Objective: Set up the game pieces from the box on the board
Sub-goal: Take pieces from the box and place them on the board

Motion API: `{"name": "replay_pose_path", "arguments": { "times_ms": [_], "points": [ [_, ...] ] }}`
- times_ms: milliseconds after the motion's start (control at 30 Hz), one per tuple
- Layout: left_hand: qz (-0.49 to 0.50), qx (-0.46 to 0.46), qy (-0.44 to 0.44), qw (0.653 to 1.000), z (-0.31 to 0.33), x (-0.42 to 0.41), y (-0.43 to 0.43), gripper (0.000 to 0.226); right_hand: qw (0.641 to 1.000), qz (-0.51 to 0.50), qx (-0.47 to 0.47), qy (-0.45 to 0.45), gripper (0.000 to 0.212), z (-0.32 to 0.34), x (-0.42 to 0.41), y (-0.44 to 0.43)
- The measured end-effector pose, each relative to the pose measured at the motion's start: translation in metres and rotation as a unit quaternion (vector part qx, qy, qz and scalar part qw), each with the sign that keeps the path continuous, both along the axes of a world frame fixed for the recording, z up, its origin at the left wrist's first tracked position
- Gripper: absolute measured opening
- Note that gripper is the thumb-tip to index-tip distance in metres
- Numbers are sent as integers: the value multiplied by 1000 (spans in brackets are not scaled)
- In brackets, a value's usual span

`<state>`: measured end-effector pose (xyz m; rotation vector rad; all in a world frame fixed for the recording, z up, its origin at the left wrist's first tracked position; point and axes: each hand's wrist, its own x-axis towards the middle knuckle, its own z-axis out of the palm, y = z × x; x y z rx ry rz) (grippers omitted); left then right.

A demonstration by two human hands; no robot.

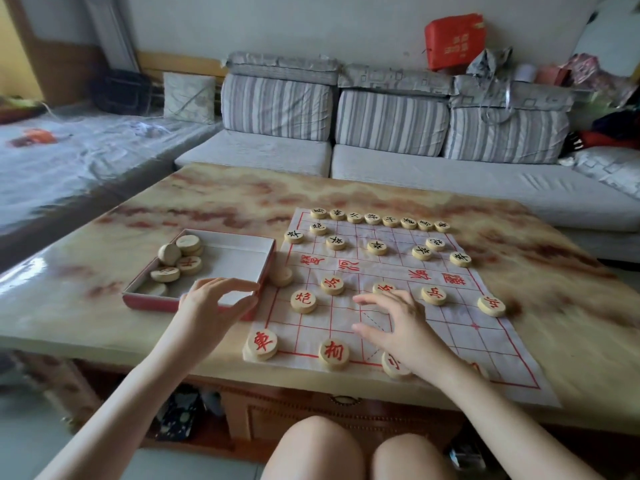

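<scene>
Box: a shallow tray, white inside and red outside, lies on the table under and beyond the left hand, its right wall against the board's left edge.
Pieces in the box: a handful of pale wooden discs are heaped in the far left part, beyond and left of the left hand; the part nearest the hand is bare.
Left hand: it is over the box's near right corner, with fingers loosely curved and thumb apart from them. Nothing shows between them, and I cannot tell whether it touches the rim.
Stray piece: a disc with no visible lettering lies just right of the left hand's fingertips, beside the box wall.
Board: a thin white sheet with a red grid lies between and beyond both hands.
Red pieces: these lie on the near half. Two near-edge discs and two further up are between the hands, and two more are right of the right hand.
Right hand: it is palm down over the board's near middle with fingers spread, holding nothing. It hides part of one red disc beyond its fingers and another under the wrist.
Black pieces: these stand in rows on the far half, well beyond both hands.
Table: it has a glossy marbled top.
Sofa: it is grey with striped cushions and stands behind the table.
</scene>
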<state>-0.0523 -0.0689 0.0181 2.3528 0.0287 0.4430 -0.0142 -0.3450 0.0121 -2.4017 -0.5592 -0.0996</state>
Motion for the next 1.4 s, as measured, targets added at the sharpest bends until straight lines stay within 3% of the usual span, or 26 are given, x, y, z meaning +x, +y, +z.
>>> {"name": "replay_pose_path", "arguments": {
  "times_ms": [233,433,567,767,900,1067,1300,1400],
  "points": [
    [103,51,-1,993,-10,15,63,25,994,61,53,69,37,13,43,97],
    [210,105,28,972,-26,36,117,30,987,114,27,106,46,4,90,200],
    [225,152,26,962,-38,58,136,35,984,117,9,133,54,-13,110,255],
    [225,231,5,946,-56,83,145,41,990,108,-9,85,58,-39,130,304],
    [239,245,45,938,-59,90,146,45,993,102,-42,51,56,-52,139,314],
    [223,235,88,942,-56,95,144,50,996,89,-16,22,51,-58,138,313],
    [211,156,-1,965,-39,84,127,59,988,107,83,74,62,-25,106,252],
    [169,70,-35,983,-31,71,105,56,986,111,97,84,62,-9,82,194]
  ]
}}
